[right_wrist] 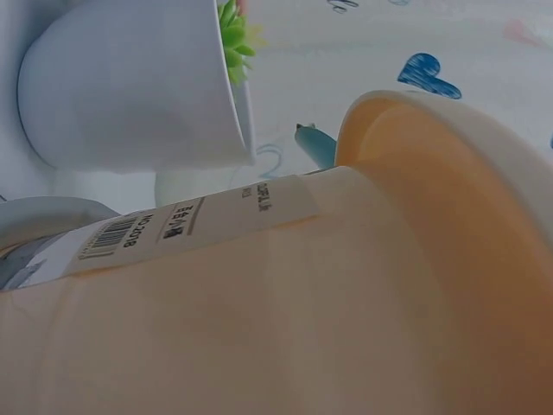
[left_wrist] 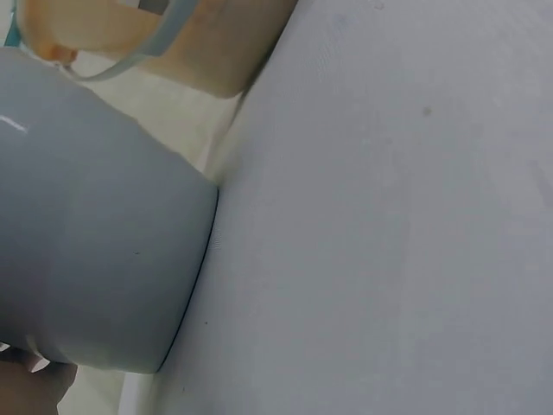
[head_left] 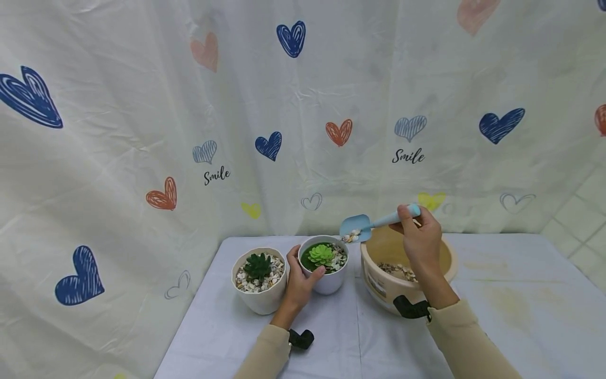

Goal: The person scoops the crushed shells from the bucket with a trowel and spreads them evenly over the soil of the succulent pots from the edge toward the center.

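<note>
A small white flower pot point(head_left: 330, 284) stands on the table, holding a light green succulent point(head_left: 321, 255), green filling and pale pebbles on its right side. My left hand point(head_left: 298, 287) grips this pot from the left, thumb across its near side. Up on the right, my right hand point(head_left: 422, 243) holds a light blue trowel point(head_left: 384, 220) by its handle. The blade carries a few pebbles point(head_left: 351, 236) and hovers just right of the pot's rim, above the gap to a large beige planter point(head_left: 452, 260). The left wrist view shows the pot's wall point(left_wrist: 95, 216) close up.
Left of my left hand is a cream pot point(head_left: 262, 303) with a dark green succulent point(head_left: 258, 266) among pebbles. More pebbles point(head_left: 397, 271) lie inside the beige planter, which bears a barcode label point(right_wrist: 117, 238). A heart-printed curtain point(head_left: 303, 105) hangs behind the white-covered table point(head_left: 213, 337).
</note>
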Motion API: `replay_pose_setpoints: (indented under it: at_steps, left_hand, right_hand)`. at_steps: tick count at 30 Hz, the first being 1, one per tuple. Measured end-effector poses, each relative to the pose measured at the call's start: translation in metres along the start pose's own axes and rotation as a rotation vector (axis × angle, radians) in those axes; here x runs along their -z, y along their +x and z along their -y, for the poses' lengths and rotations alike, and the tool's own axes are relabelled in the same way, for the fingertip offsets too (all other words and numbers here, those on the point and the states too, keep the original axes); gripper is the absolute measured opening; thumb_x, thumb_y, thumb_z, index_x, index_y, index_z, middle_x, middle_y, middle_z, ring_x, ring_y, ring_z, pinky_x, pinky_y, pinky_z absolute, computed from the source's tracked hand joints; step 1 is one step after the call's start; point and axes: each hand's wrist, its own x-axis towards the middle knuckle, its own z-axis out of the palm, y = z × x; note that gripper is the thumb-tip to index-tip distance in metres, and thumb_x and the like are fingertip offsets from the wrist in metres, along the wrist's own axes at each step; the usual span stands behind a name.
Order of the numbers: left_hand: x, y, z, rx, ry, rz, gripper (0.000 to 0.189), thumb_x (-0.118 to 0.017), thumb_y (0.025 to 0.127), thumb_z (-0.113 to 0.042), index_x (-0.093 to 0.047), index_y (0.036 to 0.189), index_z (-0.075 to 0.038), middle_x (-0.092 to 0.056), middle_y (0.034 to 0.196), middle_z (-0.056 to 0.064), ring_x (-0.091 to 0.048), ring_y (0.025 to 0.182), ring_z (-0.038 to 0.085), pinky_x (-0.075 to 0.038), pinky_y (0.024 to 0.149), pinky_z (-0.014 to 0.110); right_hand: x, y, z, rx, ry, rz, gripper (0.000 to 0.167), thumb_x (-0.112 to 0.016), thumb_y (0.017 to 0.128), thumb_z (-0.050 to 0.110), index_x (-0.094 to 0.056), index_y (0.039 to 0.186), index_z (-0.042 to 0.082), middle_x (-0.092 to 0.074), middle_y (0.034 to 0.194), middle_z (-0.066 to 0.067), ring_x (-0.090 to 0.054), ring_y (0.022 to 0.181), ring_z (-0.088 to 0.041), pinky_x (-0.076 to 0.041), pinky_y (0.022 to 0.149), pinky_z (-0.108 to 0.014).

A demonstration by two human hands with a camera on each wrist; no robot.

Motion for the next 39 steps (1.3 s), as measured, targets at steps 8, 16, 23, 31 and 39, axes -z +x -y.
replay_pose_setpoints:
  at_steps: [8,16,23,31,39]
  left_hand:
    - [0.002,0.001,0.004,-0.041,0.040,0.002,0.076,-0.061,0.097,-0.027,-0.020,0.161,-0.021,-0.028,0.160,0.018,-0.037,0.144,0.030,-0.033,0.118,0.044]
    - [0.003,0.000,0.002,-0.009,0.029,0.038,0.064,-0.046,0.106,-0.027,-0.013,0.161,-0.022,-0.028,0.163,0.016,-0.033,0.150,0.031,-0.025,0.121,0.055]
    - [0.007,-0.004,-0.018,-0.032,0.075,0.060,0.054,-0.033,0.110,-0.015,-0.016,0.161,-0.008,-0.028,0.162,0.026,-0.030,0.152,0.038,-0.023,0.122,0.060]
    - [0.007,-0.002,-0.011,-0.050,0.137,0.030,0.051,-0.026,0.113,-0.018,-0.019,0.163,-0.015,-0.026,0.167,0.019,-0.022,0.157,0.033,-0.018,0.125,0.059]
    - [0.005,0.001,0.001,-0.021,0.125,0.003,0.048,-0.032,0.112,-0.033,-0.026,0.159,-0.032,-0.034,0.165,0.005,-0.025,0.156,0.024,-0.019,0.125,0.057]
  right_hand:
    - [-0.001,0.001,-0.002,0.026,-0.010,0.013,0.022,-0.066,0.100,0.028,-0.067,0.106,0.007,-0.064,0.099,0.003,-0.071,0.079,-0.005,-0.059,0.076,-0.020]
    - [-0.001,0.001,-0.004,0.035,-0.022,0.050,0.025,-0.066,0.100,0.027,-0.067,0.110,0.004,-0.062,0.102,0.003,-0.071,0.086,-0.005,-0.059,0.079,-0.020]
    - [-0.001,-0.001,-0.003,0.051,-0.003,0.080,0.023,-0.066,0.101,0.024,-0.066,0.111,0.003,-0.061,0.101,0.001,-0.072,0.084,-0.007,-0.059,0.079,-0.021]
    - [-0.002,-0.002,-0.001,0.057,-0.001,0.111,0.019,-0.066,0.101,0.023,-0.067,0.111,0.007,-0.062,0.103,0.001,-0.072,0.086,-0.009,-0.059,0.081,-0.021]
    - [-0.003,-0.003,-0.002,0.099,-0.021,0.165,0.024,-0.064,0.101,0.022,-0.066,0.115,0.002,-0.062,0.106,-0.001,-0.072,0.092,-0.007,-0.059,0.083,-0.022]
